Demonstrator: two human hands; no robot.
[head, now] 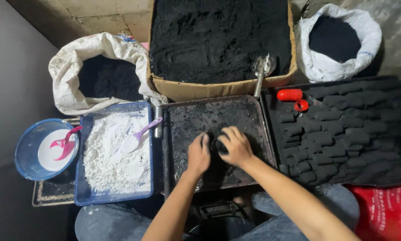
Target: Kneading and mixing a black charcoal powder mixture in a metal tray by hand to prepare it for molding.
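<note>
My left hand (198,155) and my right hand (236,146) are both closed around a black lump (217,146) of dark material, pressing it between the fingers. They hover over a dirty metal tray (187,120) smeared with black powder. Only a small part of the lump shows between the hands. To the right, a black tray (379,174) carries rows of shaped black blocks (325,143).
A cardboard box of black powder (218,40) with a metal scoop (263,67) sits behind. Two white sacks of black powder (102,76) (336,40) flank it. A blue tray of white powder (115,151) with a purple spoon (140,134), a blue bowl (46,149), a red cylinder (290,94) and a red cap (301,105) lie nearby.
</note>
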